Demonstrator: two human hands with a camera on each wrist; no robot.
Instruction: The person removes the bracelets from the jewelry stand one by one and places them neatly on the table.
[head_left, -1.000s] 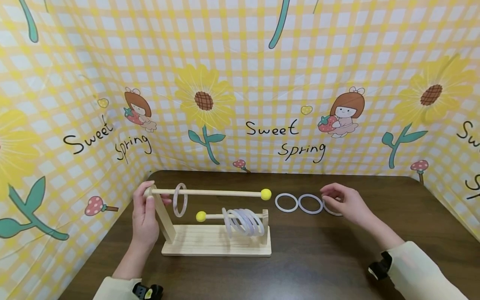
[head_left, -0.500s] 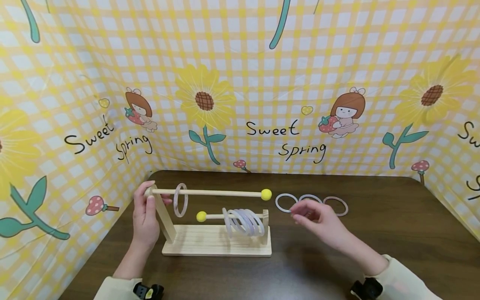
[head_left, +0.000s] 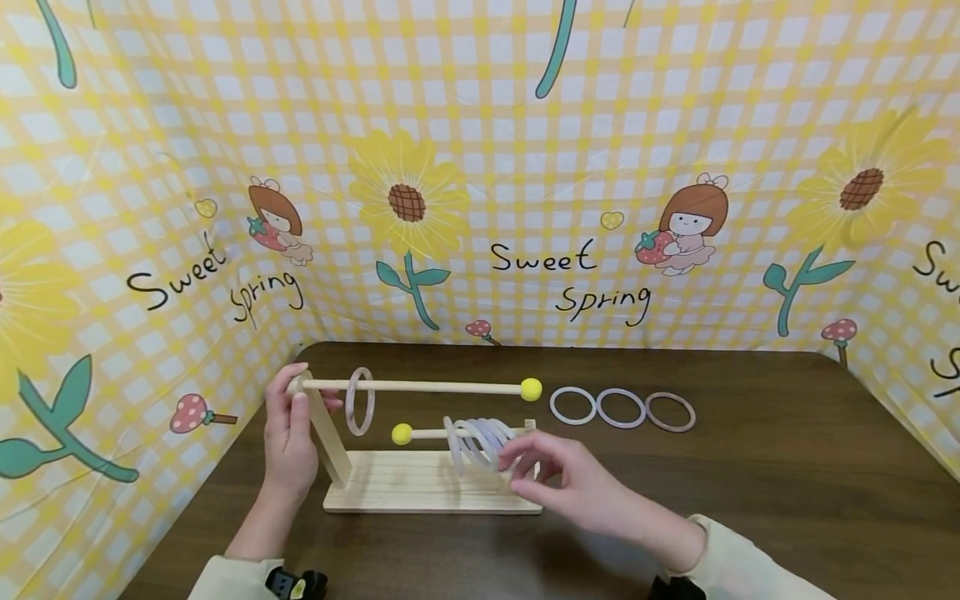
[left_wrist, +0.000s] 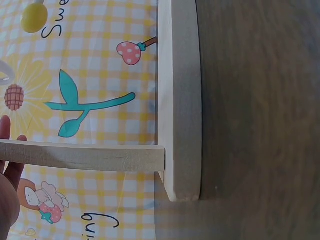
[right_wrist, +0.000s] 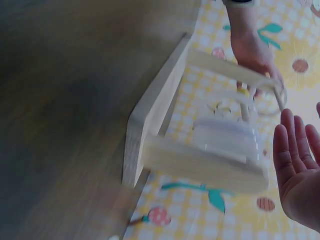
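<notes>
My left hand [head_left: 291, 442] grips the top of the tall left post [head_left: 332, 437] of a wooden stand [head_left: 420, 487]; part of that hand shows at the left edge of the left wrist view. One pale ring [head_left: 371, 408] hangs on the stand's upper rod [head_left: 442, 386], near the left post. Several whitish and lilac rings [head_left: 474, 454] hang bunched on the lower rod [head_left: 429, 433]. Beside their right end is my right hand [head_left: 577, 487], partly covering them and the short right post [right_wrist: 205, 165]. Its fingers [right_wrist: 282, 150] look extended in the right wrist view, with nothing held.
To the right of the stand, three loose rings lie in a row on the dark table [head_left: 750, 467]: a whitish ring [head_left: 573, 423], a lilac ring [head_left: 621, 427] and a pinkish ring [head_left: 671, 430]. Yellow balls [head_left: 532, 389] cap the rod ends. A checked cloth [head_left: 480, 167] surrounds the table.
My right hand has moved left from the loose rings to the bunch on the lower rod, uncovering all three loose rings. The left hand and the stand have stayed put.
</notes>
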